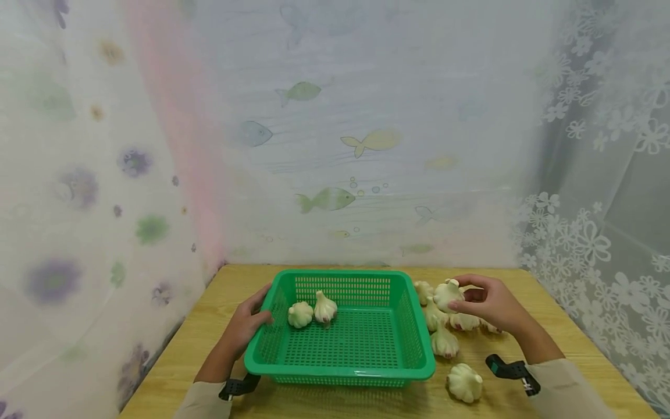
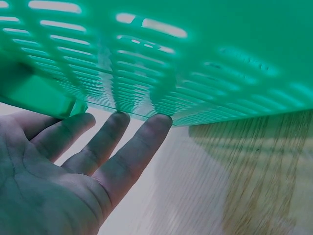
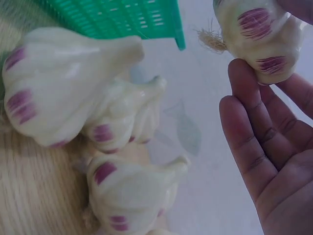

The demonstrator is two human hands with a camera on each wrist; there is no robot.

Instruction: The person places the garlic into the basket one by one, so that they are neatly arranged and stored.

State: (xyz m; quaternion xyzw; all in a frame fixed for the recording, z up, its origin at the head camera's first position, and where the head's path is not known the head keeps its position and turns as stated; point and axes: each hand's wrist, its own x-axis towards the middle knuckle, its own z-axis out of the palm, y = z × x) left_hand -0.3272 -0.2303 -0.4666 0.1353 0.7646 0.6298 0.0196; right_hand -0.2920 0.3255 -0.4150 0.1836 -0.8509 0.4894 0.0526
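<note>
A green plastic basket (image 1: 340, 370) with slotted walls stands mid-table, two garlic bulbs (image 1: 325, 307) inside at its left. My left hand (image 1: 243, 327) holds the basket's left rim, thumb over the edge. In the left wrist view its fingers (image 2: 132, 159) extend along the outside of the slotted wall. Right of the basket, my right hand (image 1: 494, 304) pinches a garlic bulb (image 1: 446, 294) between thumb and fingers, above the pile. The right wrist view shows this bulb's purple streaks and root tuft (image 3: 213, 41); the frame edge cuts part of it off.
Several garlic bulbs (image 1: 444, 343) are clustered on the wooden table (image 1: 183, 349) beside the basket's right wall. Nearer the front lies a single bulb (image 1: 464, 383). A curtain with printed fish (image 1: 327, 199) hangs behind the table, and patterned sheets flank both sides.
</note>
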